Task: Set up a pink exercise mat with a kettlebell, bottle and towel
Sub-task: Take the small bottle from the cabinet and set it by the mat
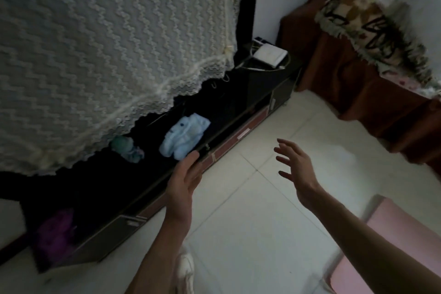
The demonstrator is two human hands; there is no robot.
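two empty hands, left hand (pixel 185 175) and right hand (pixel 294 164), reach open-fingered toward a light blue towel (pixel 185 136) on a dark cabinet (pixel 148 188), pink mat (pixel 391 246) nearby.

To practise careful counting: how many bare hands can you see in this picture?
2. The left hand reaches toward the dark cabinet's edge; the right hand is open above the tiled floor.

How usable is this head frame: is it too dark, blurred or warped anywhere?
Head view: dim overall, the cabinet top nearly black, so the purple bundle is hard to make out; the tiled floor is brightest, with a soft glare patch; the blanket at top right is smeared; wide-angle tilt skews the room; both hands, left and right, stay fairly sharp.
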